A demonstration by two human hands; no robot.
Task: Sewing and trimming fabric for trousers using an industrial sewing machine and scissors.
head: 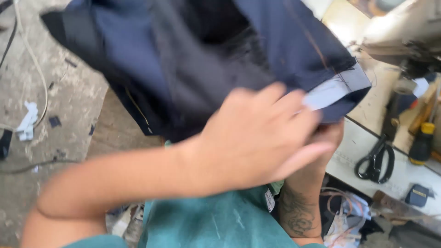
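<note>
Left hand point(257, 138) spread flat on navy cloth point(183, 59), fingers apart; right hand point(328, 138) beneath, grip unclear. Scissors point(376, 160) at three o'clock.

This looks like a small sewing workshop. Just to the right of the hands stands a pale work table point(353, 147) with black scissors point(376, 160) lying on it. Near them is a little dark oil bottle with a yellow cap point(421, 144). Above that, up and to the right of the hands, is part of a sewing machine point(404, 32). Far to the left of the hands, the rough grey floor point(69, 96) has bits of cloth point(27, 121) and a cord point(36, 69) on it.
</note>
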